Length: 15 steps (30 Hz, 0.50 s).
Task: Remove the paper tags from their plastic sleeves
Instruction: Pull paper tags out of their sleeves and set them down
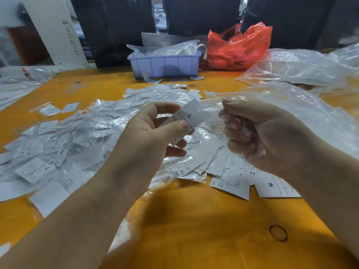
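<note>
Above a heap of sleeved tags (64,136) on the orange table (194,220), the left hand (147,144) pinches a white "L" paper tag (189,116) between thumb and curled fingers; its lower end is hidden behind the thumb. The tag's long axis tilts up toward the right, where its top end meets a clear plastic sleeve (212,111). The right hand (266,136), fingers curled, grips that sleeve, whose edges are hard to make out.
</note>
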Each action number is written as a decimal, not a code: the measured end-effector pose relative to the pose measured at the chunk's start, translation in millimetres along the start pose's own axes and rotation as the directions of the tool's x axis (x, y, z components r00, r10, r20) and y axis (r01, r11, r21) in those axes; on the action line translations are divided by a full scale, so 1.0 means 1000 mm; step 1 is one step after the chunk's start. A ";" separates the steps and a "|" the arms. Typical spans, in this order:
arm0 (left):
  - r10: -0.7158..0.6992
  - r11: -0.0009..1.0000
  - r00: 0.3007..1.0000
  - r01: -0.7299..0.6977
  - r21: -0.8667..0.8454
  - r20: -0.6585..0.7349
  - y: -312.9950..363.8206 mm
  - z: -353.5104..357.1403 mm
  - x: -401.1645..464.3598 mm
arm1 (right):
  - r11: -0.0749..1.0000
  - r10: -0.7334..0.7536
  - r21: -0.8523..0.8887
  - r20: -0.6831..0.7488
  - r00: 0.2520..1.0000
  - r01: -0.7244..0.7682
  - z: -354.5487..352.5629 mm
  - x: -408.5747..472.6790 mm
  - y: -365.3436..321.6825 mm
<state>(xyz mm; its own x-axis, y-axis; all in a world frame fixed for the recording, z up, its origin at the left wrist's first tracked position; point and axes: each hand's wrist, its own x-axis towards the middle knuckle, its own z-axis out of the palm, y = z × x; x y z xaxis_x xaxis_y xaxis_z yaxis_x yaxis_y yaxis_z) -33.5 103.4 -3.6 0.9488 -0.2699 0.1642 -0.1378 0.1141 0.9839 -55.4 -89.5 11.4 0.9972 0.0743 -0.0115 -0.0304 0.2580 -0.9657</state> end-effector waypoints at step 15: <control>0.003 1.000 1.000 -0.003 -0.025 -0.007 0.003 -0.002 0.000 | 1.000 0.008 -0.004 -0.035 0.999 -0.008 -0.004 0.002 -0.001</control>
<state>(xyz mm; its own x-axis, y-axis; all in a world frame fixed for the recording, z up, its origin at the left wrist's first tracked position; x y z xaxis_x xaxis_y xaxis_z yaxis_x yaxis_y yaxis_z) -33.7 106.2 -1.0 0.9502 -0.2633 0.1670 -0.1339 0.1390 0.9812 -53.0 -93.0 11.1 0.9987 0.0428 -0.0281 -0.0381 0.2536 -0.9666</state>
